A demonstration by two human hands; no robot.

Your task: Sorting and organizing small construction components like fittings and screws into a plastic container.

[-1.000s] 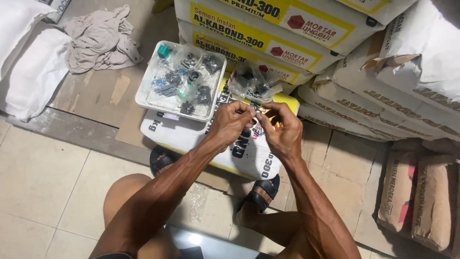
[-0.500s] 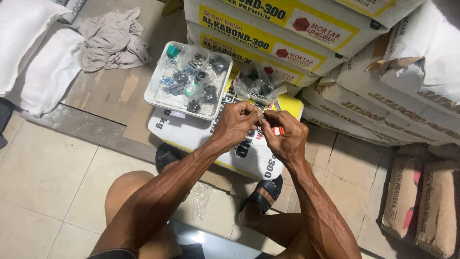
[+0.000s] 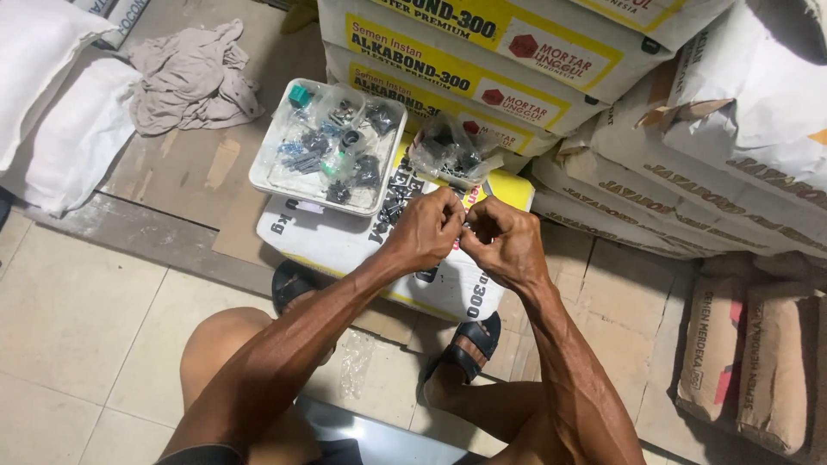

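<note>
My left hand (image 3: 426,228) and my right hand (image 3: 500,241) meet fingertip to fingertip over a white and yellow sack (image 3: 345,245) lying on the floor. Both pinch something small between them; it is hidden by my fingers. Just beyond my hands lies a clear plastic bag (image 3: 452,155) of small dark parts. To its left, a white plastic tray (image 3: 271,176) on the sack holds several little bags of dark hardware and a green piece.
Stacked white and yellow sacks (image 3: 482,60) rise behind the tray. Brown paper sacks (image 3: 758,370) lean at the right. A crumpled grey cloth (image 3: 189,82) and white sacks (image 3: 52,112) lie at the left. My sandalled feet (image 3: 469,344) rest on the tiled floor.
My hands have stayed together over the sack, shifting slightly as the fingers work. The small yellow bit seen at my right fingertips earlier is now covered.
</note>
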